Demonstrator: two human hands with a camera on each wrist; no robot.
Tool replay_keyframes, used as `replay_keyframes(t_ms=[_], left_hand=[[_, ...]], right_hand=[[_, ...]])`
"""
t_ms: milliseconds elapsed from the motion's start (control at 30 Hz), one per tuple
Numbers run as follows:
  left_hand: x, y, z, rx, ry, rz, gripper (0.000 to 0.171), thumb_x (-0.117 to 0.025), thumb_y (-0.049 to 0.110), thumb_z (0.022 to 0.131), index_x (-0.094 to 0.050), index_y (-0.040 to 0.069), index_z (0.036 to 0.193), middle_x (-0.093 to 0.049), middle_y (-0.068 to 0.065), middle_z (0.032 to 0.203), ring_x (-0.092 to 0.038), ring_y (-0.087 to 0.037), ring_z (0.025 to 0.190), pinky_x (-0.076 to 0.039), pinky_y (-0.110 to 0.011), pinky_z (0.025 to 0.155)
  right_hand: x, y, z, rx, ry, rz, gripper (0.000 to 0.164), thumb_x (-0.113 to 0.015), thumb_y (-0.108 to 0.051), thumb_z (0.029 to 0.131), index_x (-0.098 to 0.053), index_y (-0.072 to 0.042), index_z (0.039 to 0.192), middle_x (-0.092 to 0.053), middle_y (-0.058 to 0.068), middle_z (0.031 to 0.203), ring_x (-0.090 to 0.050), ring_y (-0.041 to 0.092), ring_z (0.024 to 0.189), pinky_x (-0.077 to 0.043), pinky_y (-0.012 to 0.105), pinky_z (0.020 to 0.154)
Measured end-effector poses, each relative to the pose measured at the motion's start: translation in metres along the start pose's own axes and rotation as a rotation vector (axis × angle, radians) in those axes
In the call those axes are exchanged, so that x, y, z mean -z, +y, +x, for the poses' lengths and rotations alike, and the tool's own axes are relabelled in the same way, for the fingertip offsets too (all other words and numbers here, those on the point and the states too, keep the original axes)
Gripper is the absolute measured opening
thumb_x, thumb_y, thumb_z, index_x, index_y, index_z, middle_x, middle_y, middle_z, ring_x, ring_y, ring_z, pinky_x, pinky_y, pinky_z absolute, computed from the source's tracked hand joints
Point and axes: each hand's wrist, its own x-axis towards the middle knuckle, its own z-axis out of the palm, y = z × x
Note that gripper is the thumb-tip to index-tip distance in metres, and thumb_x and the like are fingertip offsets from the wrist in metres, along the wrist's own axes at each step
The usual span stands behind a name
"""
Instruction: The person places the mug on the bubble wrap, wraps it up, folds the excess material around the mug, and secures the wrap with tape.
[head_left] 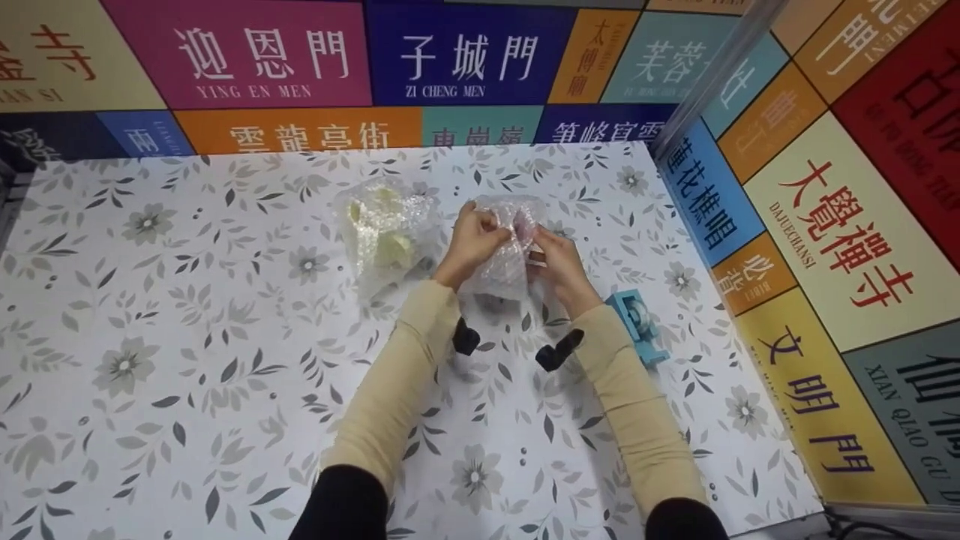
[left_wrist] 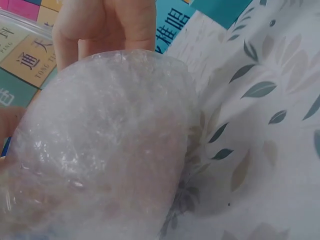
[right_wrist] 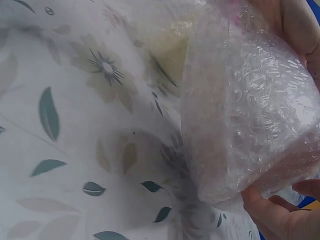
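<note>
A bubble-wrap bundle (head_left: 501, 270) with a pinkish thing inside stands between my hands over the table. At its upper left, my left hand (head_left: 474, 238) pinches the wrap with thumb and curled fingers. My right hand (head_left: 559, 262) grips the bundle's right side, close to the pink patch (head_left: 524, 223). Clear bubble film (left_wrist: 110, 120) fills much of the left wrist view and blurs what it covers. The right wrist view shows the wrap (right_wrist: 250, 110) folded into a lower corner, with fingertips against it.
Left of my hands lies another bubble-wrapped bundle (head_left: 386, 229) with yellow-green contents. A teal tape dispenser (head_left: 639, 326) rests beside my right forearm. The flower-patterned tabletop (head_left: 225, 360) meets printed panels (head_left: 457, 56) at the back and right.
</note>
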Motion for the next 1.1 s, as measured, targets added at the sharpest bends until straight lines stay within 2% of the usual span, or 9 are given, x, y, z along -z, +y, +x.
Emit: replay_keyframes(t_ms=[67,200,267,433,533,667,867,967,1100], left_hand=[[-0.001,-0.001,0.008,0.011,0.0,0.002,0.031,-0.06,-0.003,0.07,-0.039,0.011,0.052,-0.041,-0.002,0.065,-0.041,-0.029,0.118,-0.014,-0.028,0.109],[-0.001,-0.005,0.021,0.056,0.018,-0.037,0.034,-0.06,-0.003,0.07,-0.037,0.011,0.05,-0.039,0.0,0.06,-0.048,-0.024,0.098,-0.016,-0.025,0.108],[-0.001,-0.008,0.026,0.068,0.03,-0.056,0.035,-0.06,-0.003,0.071,-0.036,0.011,0.05,-0.036,0.001,0.056,-0.046,-0.021,0.082,-0.016,-0.023,0.107],[-0.005,-0.013,0.035,0.091,0.035,-0.095,0.034,-0.06,-0.004,0.071,-0.036,0.011,0.051,-0.034,0.003,0.053,-0.039,-0.016,0.068,-0.019,-0.023,0.106],[-0.007,-0.017,0.037,0.118,0.039,-0.113,0.033,-0.06,-0.005,0.071,-0.038,0.011,0.052,-0.037,0.001,0.058,-0.041,-0.017,0.071,-0.02,-0.022,0.106],[-0.009,-0.019,0.037,0.137,0.063,-0.085,0.034,-0.061,-0.005,0.071,-0.039,0.011,0.05,-0.041,-0.003,0.07,-0.044,-0.018,0.089,-0.021,-0.024,0.106],[-0.011,-0.019,0.038,0.094,0.102,0.017,0.033,-0.061,-0.002,0.069,-0.038,0.012,0.051,-0.036,0.001,0.052,-0.046,-0.022,0.077,-0.026,-0.024,0.104],[-0.011,-0.019,0.037,0.1,0.133,0.035,0.027,-0.065,0.0,0.069,-0.045,0.01,0.054,-0.042,0.003,0.054,-0.048,-0.019,0.075,-0.027,-0.024,0.103],[-0.009,-0.019,0.035,0.086,0.149,0.05,0.015,-0.069,0.004,0.069,-0.054,0.006,0.065,-0.05,0.0,0.066,-0.049,-0.016,0.07,-0.043,-0.026,0.083]], right_hand=[[0.0,-0.003,0.008,-0.005,0.012,0.004,0.043,-0.045,-0.021,0.096,-0.041,-0.007,0.136,-0.045,0.012,0.133,-0.049,0.031,0.11,-0.04,0.04,0.094],[-0.002,-0.007,0.022,-0.022,0.008,0.032,0.042,-0.048,-0.022,0.094,-0.044,-0.007,0.134,-0.047,0.012,0.131,-0.051,0.03,0.106,-0.04,0.041,0.094],[-0.002,-0.008,0.029,-0.029,0.007,0.049,0.042,-0.05,-0.022,0.093,-0.046,-0.006,0.133,-0.047,0.012,0.129,-0.051,0.031,0.105,-0.04,0.041,0.094],[-0.001,-0.007,0.041,-0.057,0.013,0.069,0.042,-0.05,-0.021,0.093,-0.046,-0.007,0.133,-0.048,0.012,0.129,-0.053,0.031,0.104,-0.041,0.042,0.094],[-0.001,-0.006,0.045,-0.072,0.022,0.067,0.042,-0.049,-0.021,0.094,-0.046,-0.008,0.133,-0.048,0.012,0.131,-0.053,0.032,0.106,-0.041,0.041,0.093],[-0.002,-0.004,0.048,-0.075,0.038,0.06,0.043,-0.049,-0.021,0.094,-0.044,-0.008,0.134,-0.047,0.012,0.133,-0.052,0.033,0.11,-0.042,0.04,0.093],[-0.003,-0.002,0.048,-0.06,0.082,0.062,0.045,-0.049,-0.021,0.094,-0.041,-0.006,0.136,-0.047,0.014,0.131,-0.049,0.033,0.113,-0.042,0.037,0.094],[-0.003,-0.002,0.048,-0.055,0.089,0.082,0.044,-0.049,-0.02,0.094,-0.042,-0.005,0.135,-0.048,0.015,0.13,-0.05,0.033,0.113,-0.042,0.037,0.093],[-0.004,-0.001,0.048,-0.033,0.097,0.086,0.043,-0.05,-0.02,0.093,-0.044,-0.005,0.134,-0.049,0.016,0.129,-0.052,0.033,0.111,-0.043,0.038,0.092]])
